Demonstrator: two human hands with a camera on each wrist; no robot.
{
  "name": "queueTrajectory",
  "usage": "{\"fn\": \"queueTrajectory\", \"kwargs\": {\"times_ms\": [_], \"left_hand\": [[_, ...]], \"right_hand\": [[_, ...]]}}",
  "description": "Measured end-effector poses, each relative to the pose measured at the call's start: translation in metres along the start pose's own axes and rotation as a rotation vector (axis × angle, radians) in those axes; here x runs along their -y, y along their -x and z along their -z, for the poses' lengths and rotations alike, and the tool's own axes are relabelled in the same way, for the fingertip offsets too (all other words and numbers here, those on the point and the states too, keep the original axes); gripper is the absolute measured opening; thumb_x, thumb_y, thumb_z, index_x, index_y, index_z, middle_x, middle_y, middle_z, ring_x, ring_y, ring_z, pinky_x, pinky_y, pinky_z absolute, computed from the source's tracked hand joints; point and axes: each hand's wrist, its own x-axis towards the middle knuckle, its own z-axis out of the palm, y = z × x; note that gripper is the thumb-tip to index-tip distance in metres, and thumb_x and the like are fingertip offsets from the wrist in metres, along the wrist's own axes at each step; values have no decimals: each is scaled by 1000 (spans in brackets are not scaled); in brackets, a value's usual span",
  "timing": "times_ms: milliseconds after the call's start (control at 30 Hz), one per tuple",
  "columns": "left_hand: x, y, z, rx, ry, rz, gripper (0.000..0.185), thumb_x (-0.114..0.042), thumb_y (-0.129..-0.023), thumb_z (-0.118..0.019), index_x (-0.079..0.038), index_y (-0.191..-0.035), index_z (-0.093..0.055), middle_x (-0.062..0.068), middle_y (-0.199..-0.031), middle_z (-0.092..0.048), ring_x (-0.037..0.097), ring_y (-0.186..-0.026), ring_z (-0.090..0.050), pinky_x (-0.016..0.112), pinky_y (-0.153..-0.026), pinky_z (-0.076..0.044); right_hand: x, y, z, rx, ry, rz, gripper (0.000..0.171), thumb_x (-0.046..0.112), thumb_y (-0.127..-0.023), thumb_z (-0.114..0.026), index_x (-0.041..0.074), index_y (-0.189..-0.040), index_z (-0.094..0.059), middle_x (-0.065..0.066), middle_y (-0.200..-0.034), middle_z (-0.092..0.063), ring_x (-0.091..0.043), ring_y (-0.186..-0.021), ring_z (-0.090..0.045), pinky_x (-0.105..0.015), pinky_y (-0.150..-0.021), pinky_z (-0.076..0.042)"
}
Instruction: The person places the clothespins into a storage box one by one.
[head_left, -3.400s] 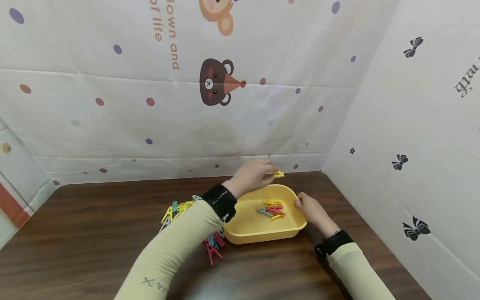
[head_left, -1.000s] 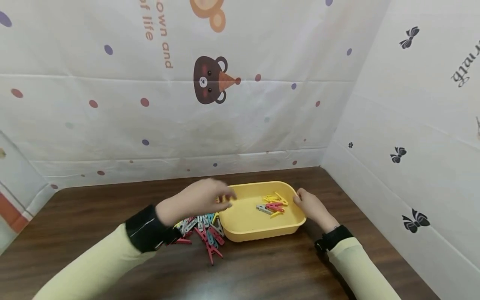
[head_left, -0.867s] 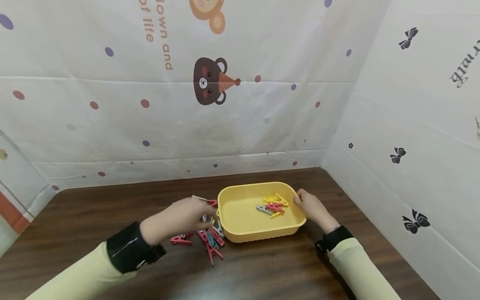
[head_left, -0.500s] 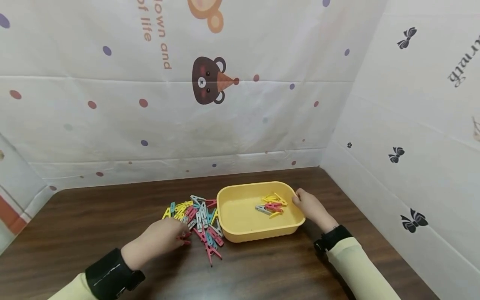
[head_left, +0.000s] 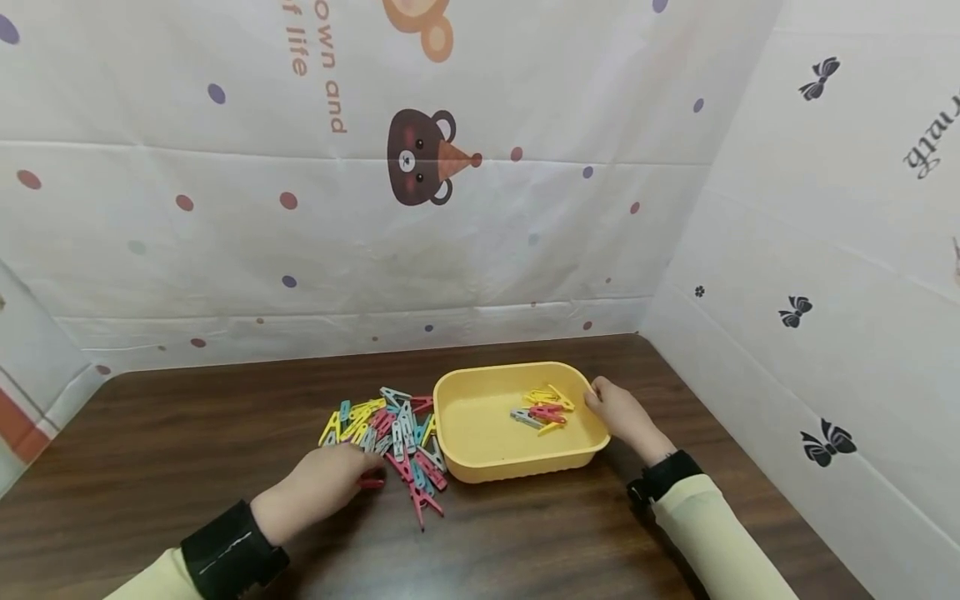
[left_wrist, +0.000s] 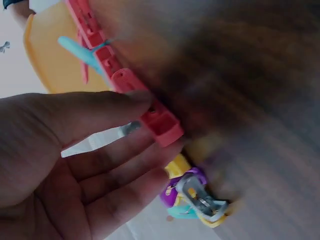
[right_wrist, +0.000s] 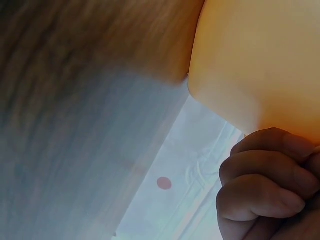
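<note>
Beside the yellow plastic tray (head_left: 480,467), a pile of coloured clothespegs (head_left: 393,429) meets the left hand (head_left: 322,487), straight fingers touching a red plastic peg (left_wrist: 150,112), seen only by the wrist view; the right hand (head_left: 618,412) curls against the tray's rim.

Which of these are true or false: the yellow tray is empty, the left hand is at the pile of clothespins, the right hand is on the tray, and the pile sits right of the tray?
1. The yellow tray is empty. False: a few clothespins in the tray lie there, yellow, pink and grey.
2. The left hand is at the pile of clothespins, its fingers touching a pink clothespin. True.
3. The right hand rests on the tray's right end. True.
4. The pile sits right of the tray. False: it lies to the tray's left on the table.
</note>
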Motion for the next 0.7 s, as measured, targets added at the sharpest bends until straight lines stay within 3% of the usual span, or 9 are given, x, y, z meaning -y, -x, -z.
{"fn": "queueTrajectory", "kwargs": {"times_ms": [100,200,300,500,700], "left_hand": [[2,0,10,75,91,-54,21,-10,-84,-81,-16,-104,-78,-5,-83,-70,6,-71,-56,30,-68,-56],[1,0,23,178,202,-104,32,-2,-83,-79,-14,-113,-77,-8,-77,-61,3,-65,-46,22,-59,-44],[-5,-2,40,241,271,-117,33,-1,-84,-77,-11,-116,-75,-8,-73,-52,3,-62,-40,20,-56,-35],[-21,-16,71,171,245,-137,36,-8,-85,-79,-11,-120,-73,-5,-81,-61,5,-68,-48,20,-60,-44],[-34,-53,75,47,199,-246,34,-9,-88,-78,-9,-122,-71,-1,-90,-69,5,-74,-57,18,-66,-50]], "right_hand": [[1,0,1,1,-1,-5,23,20,-108,-44,-2,-105,-50,-8,-77,-50,-17,-64,-50,-27,-57,-40],[1,0,2,-2,5,-3,23,20,-108,-43,-2,-104,-50,-8,-76,-50,-17,-64,-50,-27,-57,-40],[1,-1,3,-6,9,-1,24,20,-108,-43,-2,-104,-50,-8,-76,-50,-17,-64,-50,-27,-57,-40],[1,-2,2,-4,0,-21,24,20,-108,-44,-2,-107,-51,-8,-76,-50,-17,-64,-51,-26,-57,-40],[-2,0,-1,-3,-2,-20,23,20,-107,-44,-2,-105,-51,-7,-76,-49,-17,-64,-51,-26,-57,-40]]}}
